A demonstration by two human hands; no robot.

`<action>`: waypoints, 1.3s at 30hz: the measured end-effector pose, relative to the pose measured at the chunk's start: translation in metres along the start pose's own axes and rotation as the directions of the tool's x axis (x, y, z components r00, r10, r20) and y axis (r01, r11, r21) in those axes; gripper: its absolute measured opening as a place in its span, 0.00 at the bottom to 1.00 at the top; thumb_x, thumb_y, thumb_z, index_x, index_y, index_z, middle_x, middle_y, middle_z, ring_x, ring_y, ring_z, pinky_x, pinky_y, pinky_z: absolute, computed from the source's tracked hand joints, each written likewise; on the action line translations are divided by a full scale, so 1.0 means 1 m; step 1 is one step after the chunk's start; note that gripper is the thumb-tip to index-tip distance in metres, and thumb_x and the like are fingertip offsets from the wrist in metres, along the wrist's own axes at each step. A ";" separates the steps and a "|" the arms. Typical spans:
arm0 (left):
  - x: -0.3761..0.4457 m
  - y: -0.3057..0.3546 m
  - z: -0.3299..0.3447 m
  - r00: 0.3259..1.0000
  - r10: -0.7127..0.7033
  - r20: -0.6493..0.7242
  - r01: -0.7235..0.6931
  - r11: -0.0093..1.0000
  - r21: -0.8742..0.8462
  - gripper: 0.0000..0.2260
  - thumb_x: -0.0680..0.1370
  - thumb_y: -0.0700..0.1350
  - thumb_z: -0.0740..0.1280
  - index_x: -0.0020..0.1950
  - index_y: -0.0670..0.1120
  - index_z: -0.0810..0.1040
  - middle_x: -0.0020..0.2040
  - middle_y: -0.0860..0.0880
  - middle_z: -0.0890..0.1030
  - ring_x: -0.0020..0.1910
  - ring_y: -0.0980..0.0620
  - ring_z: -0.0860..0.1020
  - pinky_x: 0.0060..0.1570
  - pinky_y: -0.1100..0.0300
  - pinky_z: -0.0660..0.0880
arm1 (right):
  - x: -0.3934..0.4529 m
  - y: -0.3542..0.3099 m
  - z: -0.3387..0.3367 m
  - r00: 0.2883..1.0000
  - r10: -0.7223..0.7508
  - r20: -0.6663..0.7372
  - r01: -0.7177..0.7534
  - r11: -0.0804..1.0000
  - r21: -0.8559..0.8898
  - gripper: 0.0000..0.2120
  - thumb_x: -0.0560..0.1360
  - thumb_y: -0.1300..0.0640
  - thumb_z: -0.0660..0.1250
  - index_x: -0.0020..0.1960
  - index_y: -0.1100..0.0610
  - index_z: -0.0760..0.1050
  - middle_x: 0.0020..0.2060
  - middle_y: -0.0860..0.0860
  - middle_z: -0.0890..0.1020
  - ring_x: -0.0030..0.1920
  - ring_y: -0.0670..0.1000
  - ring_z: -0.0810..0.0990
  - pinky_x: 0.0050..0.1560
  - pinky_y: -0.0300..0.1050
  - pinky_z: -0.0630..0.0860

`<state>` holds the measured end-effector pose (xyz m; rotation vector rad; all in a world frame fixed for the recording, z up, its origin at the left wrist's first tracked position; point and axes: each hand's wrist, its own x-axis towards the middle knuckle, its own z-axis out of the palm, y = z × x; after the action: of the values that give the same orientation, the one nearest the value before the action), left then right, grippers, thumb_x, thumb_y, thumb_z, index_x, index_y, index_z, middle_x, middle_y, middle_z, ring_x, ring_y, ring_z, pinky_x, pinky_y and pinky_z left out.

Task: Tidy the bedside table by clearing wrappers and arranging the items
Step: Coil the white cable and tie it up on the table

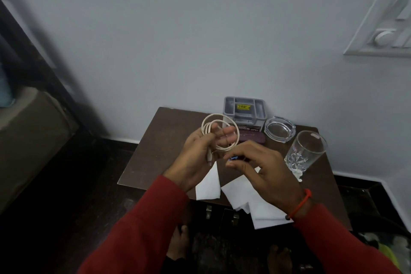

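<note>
Cable (219,134) coiled in my left hand (195,158), fingers closed round the loops; my right hand (258,167) pinches what seems the plug, needing a snug tuck.

Switch panel (387,26) is mounted on the pale wall (200,29), upper right. A dark wooden frame (33,58) and a beige cushion (29,131) are seen at left. Dark floor (66,196) below.
</note>
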<state>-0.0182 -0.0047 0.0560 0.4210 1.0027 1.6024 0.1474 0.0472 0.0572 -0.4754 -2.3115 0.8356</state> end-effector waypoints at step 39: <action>0.000 -0.030 -0.001 0.918 0.370 0.145 -0.350 0.581 0.735 0.10 0.84 0.49 0.64 0.50 0.48 0.82 0.32 0.58 0.81 0.28 0.63 0.77 0.30 0.66 0.70 | 0.005 0.007 0.004 0.834 0.551 -0.031 -0.401 0.643 0.653 0.08 0.82 0.56 0.62 0.57 0.60 0.75 0.34 0.54 0.78 0.36 0.54 0.77 0.42 0.55 0.76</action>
<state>0.0000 -0.0051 0.0316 1.2561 1.6820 1.4632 0.1420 0.0529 0.0519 -0.8436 -1.5501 1.6418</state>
